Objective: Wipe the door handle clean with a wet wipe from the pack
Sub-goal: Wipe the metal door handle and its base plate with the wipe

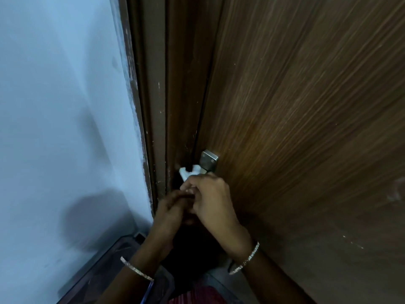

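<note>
Nearest the camera, a thin sparkling bangle [137,269] circles the left wrist and a matching bangle [246,260] circles the right. Beyond them the left hand [169,208] sits low against the dark brown door frame [157,106], fingers curled together; what they hold, if anything, cannot be determined. The right hand [211,197] lies just beside and partly over it, fingers closed around a crumpled white wet wipe [187,172]. The wipe protrudes from the top of that fist, toward the frame, and touches the brushed silver metal door handle [209,161]. Only the handle's square base plate shows; the lever and the direction of its long axis are hidden by wipe and hand. The handle is mounted at the left edge of the brown wood-grain door [306,128]. A pale blue wall [65,106] stands left of the frame.
</note>
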